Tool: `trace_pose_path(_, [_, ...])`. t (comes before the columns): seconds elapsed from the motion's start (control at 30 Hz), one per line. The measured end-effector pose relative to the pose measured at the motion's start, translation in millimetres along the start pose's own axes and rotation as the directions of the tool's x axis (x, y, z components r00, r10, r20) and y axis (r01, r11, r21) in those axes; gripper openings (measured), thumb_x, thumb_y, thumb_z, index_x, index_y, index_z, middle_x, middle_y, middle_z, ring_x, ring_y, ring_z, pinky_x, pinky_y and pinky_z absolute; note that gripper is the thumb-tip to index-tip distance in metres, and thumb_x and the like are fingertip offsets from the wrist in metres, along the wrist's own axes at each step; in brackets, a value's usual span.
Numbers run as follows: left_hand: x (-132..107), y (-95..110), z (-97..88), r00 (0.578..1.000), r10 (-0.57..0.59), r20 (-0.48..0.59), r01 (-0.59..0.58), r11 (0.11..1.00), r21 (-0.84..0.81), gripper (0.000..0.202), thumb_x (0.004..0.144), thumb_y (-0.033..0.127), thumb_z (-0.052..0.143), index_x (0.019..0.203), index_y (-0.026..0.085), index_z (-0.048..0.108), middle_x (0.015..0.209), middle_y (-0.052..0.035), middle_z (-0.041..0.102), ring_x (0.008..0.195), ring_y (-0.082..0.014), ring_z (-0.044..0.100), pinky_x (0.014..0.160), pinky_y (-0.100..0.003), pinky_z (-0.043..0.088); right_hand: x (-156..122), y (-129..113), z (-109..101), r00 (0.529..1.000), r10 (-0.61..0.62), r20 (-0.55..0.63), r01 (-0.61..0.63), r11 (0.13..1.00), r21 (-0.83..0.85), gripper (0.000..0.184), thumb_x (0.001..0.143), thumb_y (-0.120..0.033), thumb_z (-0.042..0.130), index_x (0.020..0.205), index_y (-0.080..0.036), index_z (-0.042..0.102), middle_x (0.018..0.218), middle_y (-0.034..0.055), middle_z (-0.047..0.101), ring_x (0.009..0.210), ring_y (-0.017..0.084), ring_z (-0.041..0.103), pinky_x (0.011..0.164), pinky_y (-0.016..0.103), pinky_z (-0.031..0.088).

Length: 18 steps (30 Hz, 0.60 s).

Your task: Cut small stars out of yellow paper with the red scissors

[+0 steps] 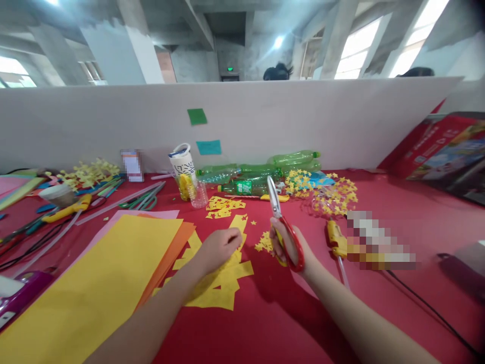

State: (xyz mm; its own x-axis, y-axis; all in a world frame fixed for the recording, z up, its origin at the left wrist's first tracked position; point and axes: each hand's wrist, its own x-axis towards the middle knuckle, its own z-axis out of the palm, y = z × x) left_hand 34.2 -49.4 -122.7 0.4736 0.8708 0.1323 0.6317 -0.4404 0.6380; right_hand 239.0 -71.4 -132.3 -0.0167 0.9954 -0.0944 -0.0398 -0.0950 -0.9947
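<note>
My right hand [290, 247] is closed round the red handles of a pair of scissors [282, 225], whose blades point up and away, shut. My left hand [217, 248] rests with curled fingers on cut-up yellow paper [220, 283] lying on the red tablecloth [265, 323]; its fingertips pinch the paper's edge near the strip [239, 222]. Small yellow paper stars [264, 242] lie between the two hands.
Large yellow, orange and pink sheets [94, 288] lie at left. Green plastic bottles [261, 174], a cup [182, 167], a star pile [333, 194] and a yellow glue gun [336, 240] with cable sit behind and right. A white partition [265, 116] backs the table; red boxes [443, 149] lean at right.
</note>
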Motion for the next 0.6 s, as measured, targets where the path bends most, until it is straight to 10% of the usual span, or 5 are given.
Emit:
trace_pose_path(0.3, [38,26,43.1,0.925,0.238,0.294,-0.333,0.883,0.332,0.024,0.082,0.015,0.042,0.074,0.017,0.065,0.076,-0.0094,0.07,0.069,-0.0209,0.063,0.066,-0.03,0.042,1,-2,5,1.0,0.027,0.013,-0.026,0.999,-0.031,0.043,0.078,-0.057,0.052,0.059,-0.018,0.05,0.029,-0.0088,0.043,0.021,0.007,0.036,0.023,0.015,0.027])
trace_pose_path(0.6, [41,12,28.5,0.968,0.173,0.181,-0.239,0.854,0.462,0.028,0.086,0.035,0.041,0.077,0.017,0.061,0.078,-0.0108,0.066,0.075,-0.0236,0.061,0.068,-0.032,0.042,2,-4,6,0.999,0.035,-0.012,-0.035,0.999,-0.018,0.036,0.076,-0.047,0.063,0.058,-0.019,0.05,0.027,-0.0095,0.042,0.021,0.007,0.035,0.024,0.015,0.027])
